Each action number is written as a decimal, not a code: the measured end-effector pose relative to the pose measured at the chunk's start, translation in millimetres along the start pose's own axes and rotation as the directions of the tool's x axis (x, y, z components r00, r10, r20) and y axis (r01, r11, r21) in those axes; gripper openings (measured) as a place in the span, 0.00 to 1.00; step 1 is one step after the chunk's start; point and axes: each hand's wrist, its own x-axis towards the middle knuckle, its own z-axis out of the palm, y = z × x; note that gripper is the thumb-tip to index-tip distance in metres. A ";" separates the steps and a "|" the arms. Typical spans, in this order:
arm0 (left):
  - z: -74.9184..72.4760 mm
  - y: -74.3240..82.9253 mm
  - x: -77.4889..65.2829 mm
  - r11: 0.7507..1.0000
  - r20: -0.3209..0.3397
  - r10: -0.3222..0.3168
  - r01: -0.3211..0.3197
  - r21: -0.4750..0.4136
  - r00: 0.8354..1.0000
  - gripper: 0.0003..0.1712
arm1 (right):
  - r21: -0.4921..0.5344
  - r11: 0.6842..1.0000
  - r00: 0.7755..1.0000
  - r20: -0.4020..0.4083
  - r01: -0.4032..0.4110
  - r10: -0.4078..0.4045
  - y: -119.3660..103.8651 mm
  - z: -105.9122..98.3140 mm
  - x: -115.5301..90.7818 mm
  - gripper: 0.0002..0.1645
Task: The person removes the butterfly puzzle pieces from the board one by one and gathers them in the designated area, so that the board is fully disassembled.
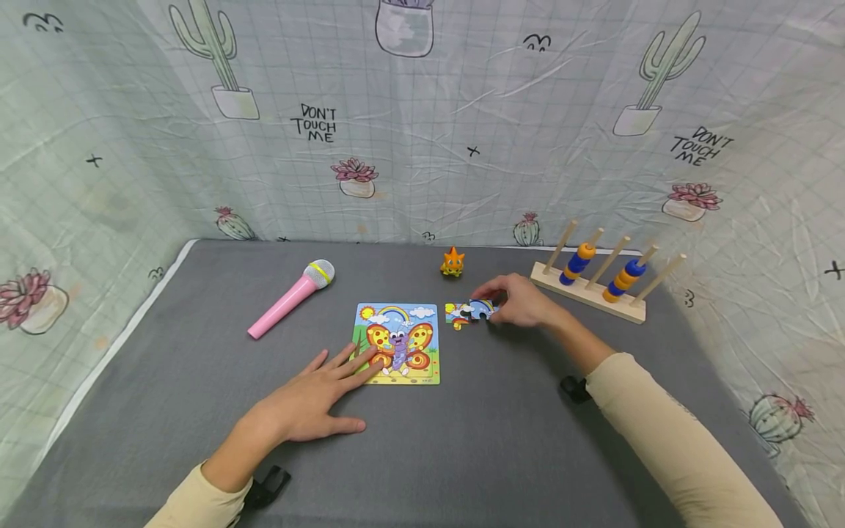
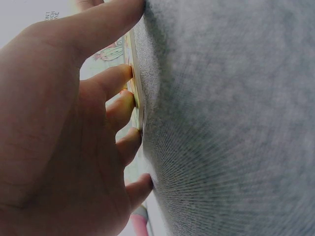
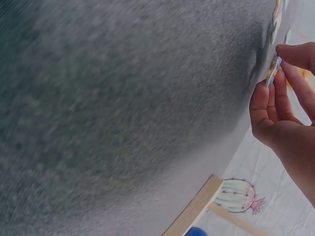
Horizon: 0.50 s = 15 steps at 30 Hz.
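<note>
Mid-worktop (image 1: 422,469): left hand (image 1: 306,403), fingers spread, fingertips hiding the near left part of a butterfly board (image 1: 400,341). Off the board's right edge: right hand (image 1: 521,302), pinching a rainbow puzzle piece (image 1: 482,307), partly covered by fingers; adjacent sun puzzle piece (image 1: 452,315), interlock unclear. By the back edge: orange figurine (image 1: 452,262), details too small. Toward the back left corner: pink microphone (image 1: 287,304). Near the back right corner: peg stand (image 1: 587,295), blue and orange rings, cut off in the right-wrist view.
</note>
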 end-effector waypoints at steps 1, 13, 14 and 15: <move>0.0 0.1 0.0 1.000 -0.001 0.000 0.000 0.000 1.000 0.51 | -0.003 1.000 1.000 0.000 -0.003 0.003 1.0 -0.6 -0.7 0.28; -0.1 -0.2 -2.0 1.000 -0.001 -0.005 0.005 -0.010 1.000 0.51 | -0.021 1.000 1.000 -0.004 -0.020 0.020 12.2 0.7 -5.4 0.28; -0.5 -0.1 -1.7 1.000 -0.001 -0.005 0.005 -0.011 1.000 0.51 | -0.028 0.999 1.000 -0.007 -0.020 0.020 12.5 0.6 -5.4 0.28; -0.8 0.0 -1.3 1.000 0.000 -0.004 0.004 -0.011 1.000 0.51 | -0.034 0.999 1.000 -0.010 -0.021 0.020 12.6 0.5 -5.5 0.28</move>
